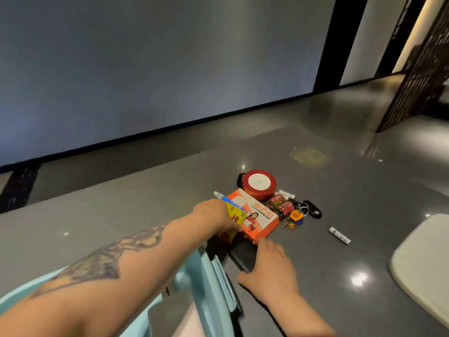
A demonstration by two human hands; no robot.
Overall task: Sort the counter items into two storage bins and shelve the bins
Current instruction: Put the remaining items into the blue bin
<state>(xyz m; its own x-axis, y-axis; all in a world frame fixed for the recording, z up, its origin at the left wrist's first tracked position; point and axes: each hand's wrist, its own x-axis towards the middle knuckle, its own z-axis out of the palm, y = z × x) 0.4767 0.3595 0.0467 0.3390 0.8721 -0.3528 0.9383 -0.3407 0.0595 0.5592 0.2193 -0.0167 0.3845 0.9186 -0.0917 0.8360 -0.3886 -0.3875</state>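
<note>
Left hand (pixel 216 215) pinches the battery pack (pixel 237 212); right hand (pixel 269 266), fingers relaxed, rests on a black case (pixel 243 255). Lift the pack clear into the bin (pixel 206 283) below.

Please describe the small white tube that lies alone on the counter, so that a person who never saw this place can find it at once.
Start at the orange box in the pile on the grey counter. Go right, past the bunch of keys. The white tube lies alone on bare counter, before the pale cushion; nothing touches it, unlike the piled things.
</note>
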